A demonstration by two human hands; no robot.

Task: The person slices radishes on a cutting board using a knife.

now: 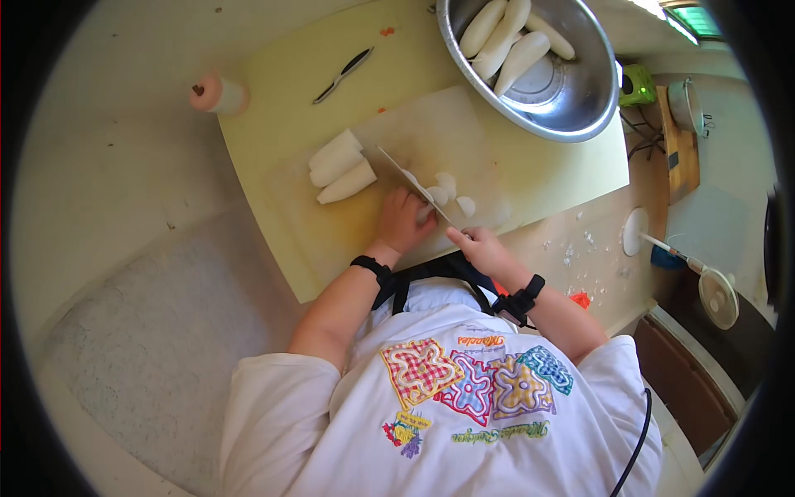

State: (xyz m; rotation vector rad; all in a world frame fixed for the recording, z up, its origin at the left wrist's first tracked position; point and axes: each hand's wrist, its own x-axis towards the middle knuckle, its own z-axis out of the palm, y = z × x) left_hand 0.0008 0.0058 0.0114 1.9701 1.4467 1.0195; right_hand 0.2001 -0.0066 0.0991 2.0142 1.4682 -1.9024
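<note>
My right hand (489, 251) is closed around the handle of a kitchen knife (407, 176), its blade pointing away over the cutting board (451, 116). Close against the blade, my left hand (403, 220) has its fingers curled over a piece of white radish, mostly hidden beneath them. Just right of the blade lie several thin white radish slices (466, 205). Beyond my left hand, thick peeled lengths of white radish (346, 181) rest side by side on the board.
A large metal basin (571, 126) with several whole white radishes (523, 60) stands at the table's far right. Past the board lies a slim black-and-silver tool (344, 74). A pink-and-white container (219, 93) stands at the left edge. A fan (717, 296) is off to the right.
</note>
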